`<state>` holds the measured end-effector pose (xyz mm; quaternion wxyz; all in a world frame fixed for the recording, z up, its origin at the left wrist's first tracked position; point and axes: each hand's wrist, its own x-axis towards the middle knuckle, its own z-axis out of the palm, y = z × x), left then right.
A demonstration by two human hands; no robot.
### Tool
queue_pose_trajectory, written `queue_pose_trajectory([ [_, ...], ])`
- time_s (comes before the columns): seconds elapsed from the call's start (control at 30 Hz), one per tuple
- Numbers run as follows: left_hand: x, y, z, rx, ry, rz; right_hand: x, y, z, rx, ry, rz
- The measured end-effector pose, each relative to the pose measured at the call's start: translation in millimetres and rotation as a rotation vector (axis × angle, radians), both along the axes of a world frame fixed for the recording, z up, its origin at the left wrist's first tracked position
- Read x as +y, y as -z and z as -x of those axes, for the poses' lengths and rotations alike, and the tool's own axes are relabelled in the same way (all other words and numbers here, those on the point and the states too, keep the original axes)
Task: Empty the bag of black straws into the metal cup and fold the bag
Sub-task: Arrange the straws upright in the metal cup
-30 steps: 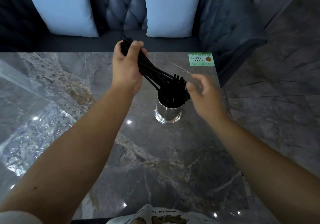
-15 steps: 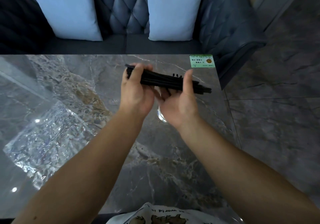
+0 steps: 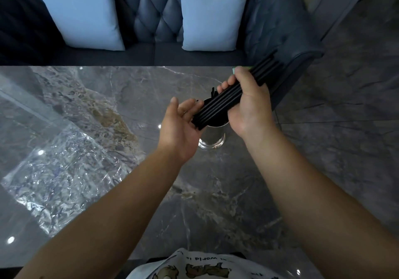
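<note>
My right hand (image 3: 248,104) grips a bundle of black straws (image 3: 224,104) that slants from lower left to upper right, just above the metal cup (image 3: 212,137). The cup stands on the marble table, and a few more straws stick out of it behind the bundle. My left hand (image 3: 180,127) is open, palm up, its fingertips at the bundle's lower end. The clear, crumpled plastic bag (image 3: 62,175) lies flat on the table at the left, away from both hands.
The grey marble table (image 3: 129,97) ends at its right edge near the cup, with a tiled floor (image 3: 345,138) beyond. A dark tufted sofa (image 3: 159,20) with two pale blue cushions stands behind the table. A green sticker is mostly hidden behind my right hand.
The bundle passed from my left hand to my right hand and swung from pointing upper left, through level, to pointing upper right. My left hand let go and opened.
</note>
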<state>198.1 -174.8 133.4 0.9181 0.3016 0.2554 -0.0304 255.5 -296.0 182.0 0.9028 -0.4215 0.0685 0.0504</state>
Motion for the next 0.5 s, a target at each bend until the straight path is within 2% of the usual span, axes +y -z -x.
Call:
queue_pose_trajectory([
  [0.17,-16,5,-1,0.138,0.127,-0.051,1,0,13,-0.198,-0.133,0.24],
  [0.27,-21,10,0,0.169,0.126,-0.04,1,5,21,-0.277,-0.181,0.379],
  [0.4,-19,15,1,0.167,0.088,-0.018,-3,9,21,-0.287,-0.209,0.413],
  [0.5,-14,17,-2,0.159,0.047,-0.06,-10,7,5,-0.273,-0.149,0.423],
])
